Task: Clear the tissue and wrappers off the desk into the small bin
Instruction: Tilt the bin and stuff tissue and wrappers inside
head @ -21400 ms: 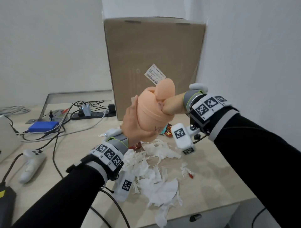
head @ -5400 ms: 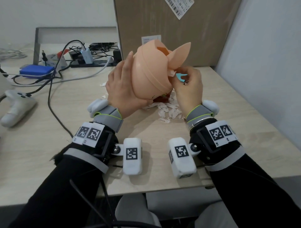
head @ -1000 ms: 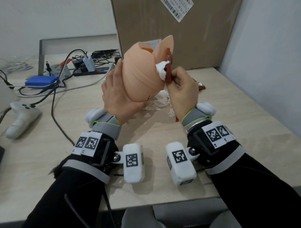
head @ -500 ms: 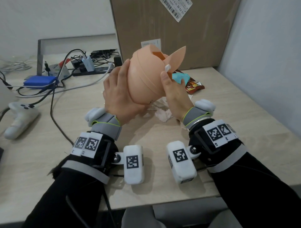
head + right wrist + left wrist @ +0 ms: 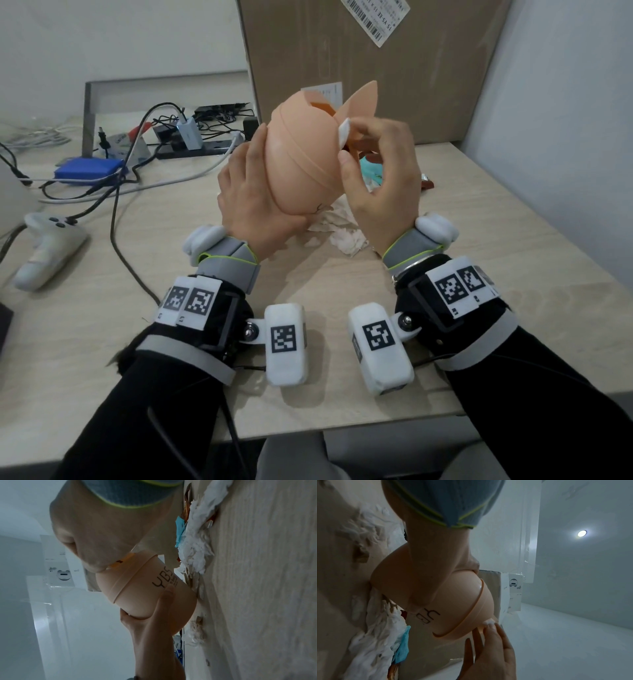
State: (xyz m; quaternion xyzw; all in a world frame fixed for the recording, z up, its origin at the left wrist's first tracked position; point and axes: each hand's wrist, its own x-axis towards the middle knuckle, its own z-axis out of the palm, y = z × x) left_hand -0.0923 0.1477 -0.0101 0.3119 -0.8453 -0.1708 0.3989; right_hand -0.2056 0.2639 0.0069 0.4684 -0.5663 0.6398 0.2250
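My left hand grips the small peach bin from the left and holds it tilted above the desk, flap lid swung open. My right hand holds a small white tissue scrap at its fingertips, right against the bin's opening. The scrap also shows in the left wrist view beside the bin. Crumpled tissue lies on the desk under the bin, with a teal wrapper and a red-brown wrapper behind it. In the right wrist view the tissue lies beside the bin.
A tall cardboard box stands at the back against the right wall. Cables and a power strip, a blue box and a white controller fill the left side. The desk's front edge runs just below my wrists.
A second ago my right hand pushed tissue and a red wrapper into the bin. It now holds only a small scrap at the opening. The bin has stayed in my left hand.
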